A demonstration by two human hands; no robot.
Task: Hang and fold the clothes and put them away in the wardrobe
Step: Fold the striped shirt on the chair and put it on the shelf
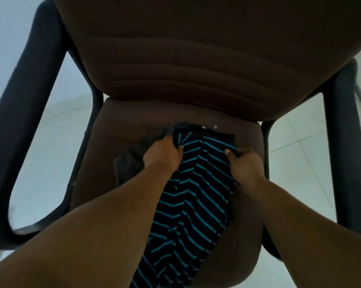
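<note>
A: Looking straight down on a brown padded chair [196, 59], black armrests [28, 100] either side, pale tiled floor [300, 163] beneath.

B: And on the seat?

A: A striped garment [196, 194], dark with turquoise stripes, stretched lengthwise down the middle of the seat cushion, from close to the backrest all the way off the near edge toward the camera. Stripes meeting in a chevron along a central crease.

B: Both hands in play?

A: Both in, yes. Left hand [163, 154] clamped on the garment's upper left corner, fingers curled tight, fabric bunched under the knuckles. Right hand [244, 161] gripping the upper right edge, thumb pressed on top of the stripes, fingers tucked under the cloth.

B: Anything else on that seat?

A: A grey garment [129, 161], crumpled, lying just left of the striped one and partly under the left hand. Touching the striped cloth near the top, possibly caught in the same grip; hard to say from this angle.

B: Any slack in the stripes?

A: Pulled fairly taut between the two hands across the top, looser folds lower down. Two bare forearms running in from the bottom corners, left one crossing over the lower left part of the garment.

B: Small details?

A: A tiny pale speck [215, 127] on the seat just beyond the garment's top edge. Too small to identify.
</note>
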